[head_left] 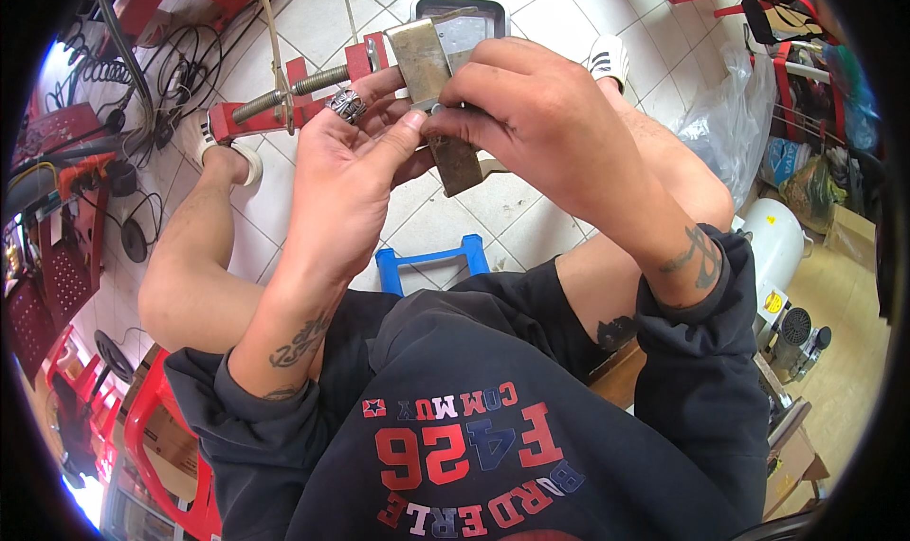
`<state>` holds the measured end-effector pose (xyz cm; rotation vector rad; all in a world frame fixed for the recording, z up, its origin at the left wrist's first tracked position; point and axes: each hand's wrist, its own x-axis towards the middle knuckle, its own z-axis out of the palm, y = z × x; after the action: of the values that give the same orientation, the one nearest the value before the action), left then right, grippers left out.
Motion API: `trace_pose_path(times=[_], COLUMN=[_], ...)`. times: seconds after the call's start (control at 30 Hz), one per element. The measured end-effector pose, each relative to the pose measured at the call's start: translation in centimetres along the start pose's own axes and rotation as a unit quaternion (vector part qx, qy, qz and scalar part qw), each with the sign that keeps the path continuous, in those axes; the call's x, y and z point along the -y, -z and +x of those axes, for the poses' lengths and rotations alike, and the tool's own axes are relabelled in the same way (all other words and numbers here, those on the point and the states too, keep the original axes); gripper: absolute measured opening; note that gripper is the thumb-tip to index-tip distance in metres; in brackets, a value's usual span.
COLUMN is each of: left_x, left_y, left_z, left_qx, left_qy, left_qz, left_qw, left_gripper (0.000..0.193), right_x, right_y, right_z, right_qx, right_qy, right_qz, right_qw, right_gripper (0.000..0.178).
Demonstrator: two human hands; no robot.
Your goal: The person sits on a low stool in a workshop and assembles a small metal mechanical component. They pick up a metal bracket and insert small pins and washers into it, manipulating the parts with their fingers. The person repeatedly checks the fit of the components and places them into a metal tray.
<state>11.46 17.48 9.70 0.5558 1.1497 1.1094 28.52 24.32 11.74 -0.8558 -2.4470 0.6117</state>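
Note:
In front of me stands a red vise point(308, 110) with a threaded rod point(319, 79) and worn, flat metal jaws point(424, 59). Over the jaws my left hand point(353, 166), with a patterned silver ring point(347, 106) on one finger, pinches with the thumb. From the other side my right hand point(531, 105) curls in, its thumb and fingertips pressed together beside the left thumb. Between the two sets of fingertips shows a sliver of a small greyish piece point(431, 107); the fingers hide its kind. The lower jaw end point(455, 166) juts out below my hands.
A grey metal tray point(462, 26) lies on the tiled floor beyond the vise. A blue stool frame point(431, 259) is between my legs. Tangled black cables point(175, 76) lie left; a clear plastic bag point(730, 119) and a white tank point(775, 242) stand right.

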Motion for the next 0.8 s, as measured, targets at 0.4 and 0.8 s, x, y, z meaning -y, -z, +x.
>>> trace_pose_path(times=[0.4,0.8], left_x=[-0.4,-1.1], left_y=[0.2,-0.1], left_z=[-0.1,-0.3], left_qx=[-0.002,-0.025], left_qy=[0.020,0.004], left_qz=[-0.006,0.020], left_qw=[1.000,0.999], left_gripper=[0.029,0.032], right_x=[-0.2,-0.2], right_y=[0.1,0.3], right_z=[-0.2,-0.1], right_qx=[0.050,0.019], right_qy=[0.025,-0.011], right_qz=[0.031,0.065], right_qw=[0.998,0.998], right_gripper=[0.014,0.021])
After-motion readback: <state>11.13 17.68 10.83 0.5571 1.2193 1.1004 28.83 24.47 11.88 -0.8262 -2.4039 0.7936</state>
